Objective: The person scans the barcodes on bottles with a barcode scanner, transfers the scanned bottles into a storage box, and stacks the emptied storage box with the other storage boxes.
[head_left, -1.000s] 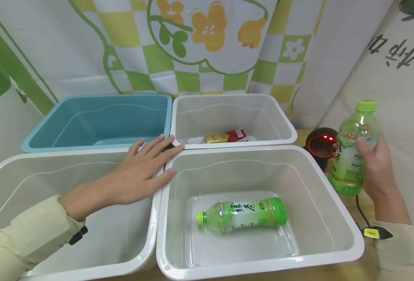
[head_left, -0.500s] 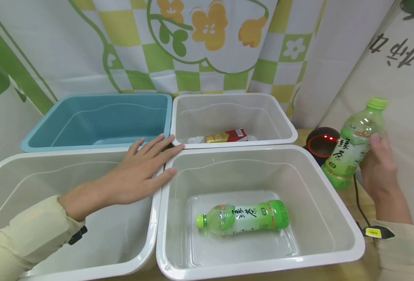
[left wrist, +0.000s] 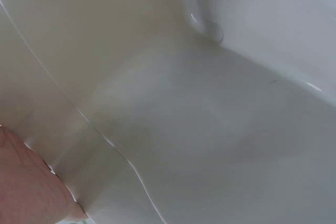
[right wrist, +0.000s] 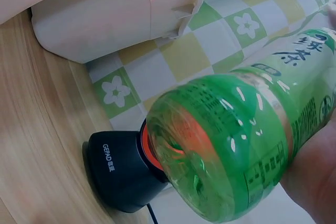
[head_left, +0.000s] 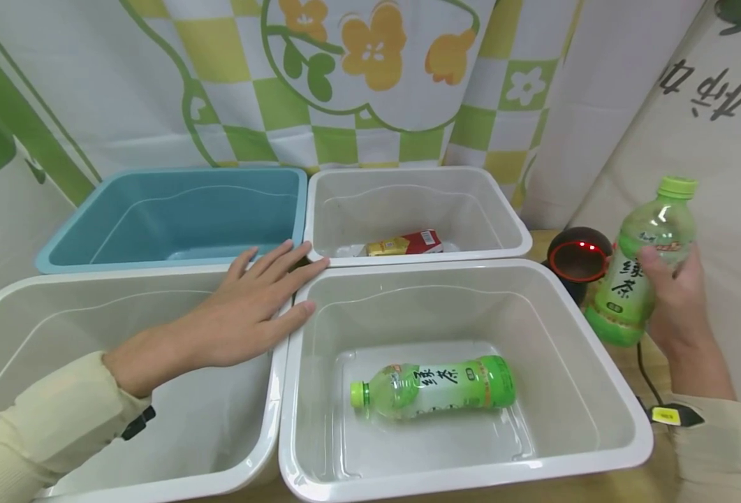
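My right hand (head_left: 681, 300) grips a green tea bottle (head_left: 637, 272) with a light green cap, tilted a little, beside a black scanner (head_left: 579, 258) with glowing red lights. In the right wrist view the bottle's base (right wrist: 205, 156) is close in front of the scanner (right wrist: 123, 169). With fingers spread, my left hand (head_left: 251, 311) rests on the rims where the bins meet. A second green tea bottle (head_left: 436, 386) lies on its side in the front right white bin (head_left: 471, 478), cap to the left.
A blue bin (head_left: 172, 267) stands at the back left. The back right white bin (head_left: 420, 262) holds a red and yellow box (head_left: 406, 243). Under my left arm is the front left white bin (head_left: 260, 447). A patterned curtain (head_left: 370, 105) hangs behind.
The bottle in my right hand has turned and tilted in front of the scanner, its label now showing differently. It sits slightly right of where it was. My left hand has stayed put.
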Motion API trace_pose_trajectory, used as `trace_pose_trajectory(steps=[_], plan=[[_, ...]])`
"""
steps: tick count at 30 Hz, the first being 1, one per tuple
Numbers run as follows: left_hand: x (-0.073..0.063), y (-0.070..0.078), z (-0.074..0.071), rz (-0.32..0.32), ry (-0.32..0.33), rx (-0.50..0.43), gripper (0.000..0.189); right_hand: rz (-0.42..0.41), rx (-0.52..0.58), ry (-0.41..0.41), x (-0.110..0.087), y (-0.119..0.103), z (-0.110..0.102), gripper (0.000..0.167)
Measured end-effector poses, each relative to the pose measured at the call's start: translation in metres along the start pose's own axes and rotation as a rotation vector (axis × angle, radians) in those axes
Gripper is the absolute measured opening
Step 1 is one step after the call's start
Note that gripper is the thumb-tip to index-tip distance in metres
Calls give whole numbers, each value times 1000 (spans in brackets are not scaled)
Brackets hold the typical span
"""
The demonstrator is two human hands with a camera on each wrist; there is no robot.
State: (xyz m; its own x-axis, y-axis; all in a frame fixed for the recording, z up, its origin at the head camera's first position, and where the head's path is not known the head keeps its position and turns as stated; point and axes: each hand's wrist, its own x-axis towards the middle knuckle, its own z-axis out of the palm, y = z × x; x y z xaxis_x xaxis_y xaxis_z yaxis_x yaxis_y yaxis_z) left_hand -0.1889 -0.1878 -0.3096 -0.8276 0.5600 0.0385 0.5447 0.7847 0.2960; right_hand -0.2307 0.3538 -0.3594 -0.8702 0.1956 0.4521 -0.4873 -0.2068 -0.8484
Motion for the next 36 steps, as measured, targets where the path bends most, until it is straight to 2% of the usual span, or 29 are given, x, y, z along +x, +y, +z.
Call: trace_pose_trajectory(steps=[3,8,14,19,22,28,36], plan=[[0,0,0,-3,0,-3,61,-16,-1,3,2,0,1,60],[0,1,-1,-3,5,-3,61,-59,65,-23,5,2,3,56],[0,1,-1,-10,0,-5,61,-48,-30,76,3,0,3,57],[0,1,0,-20,-8,-7,61,-23,-51,114,1,-1,3,52],[0,0,1,-20,-4,-5,61,-23,-52,123,0,-2,4,55],[0,0,1,-9,8,1,61,-57,-44,61,1,-2,4,63],[1,1,1,-9,4,-2,61,-84,-23,-6,3,1,4,56]])
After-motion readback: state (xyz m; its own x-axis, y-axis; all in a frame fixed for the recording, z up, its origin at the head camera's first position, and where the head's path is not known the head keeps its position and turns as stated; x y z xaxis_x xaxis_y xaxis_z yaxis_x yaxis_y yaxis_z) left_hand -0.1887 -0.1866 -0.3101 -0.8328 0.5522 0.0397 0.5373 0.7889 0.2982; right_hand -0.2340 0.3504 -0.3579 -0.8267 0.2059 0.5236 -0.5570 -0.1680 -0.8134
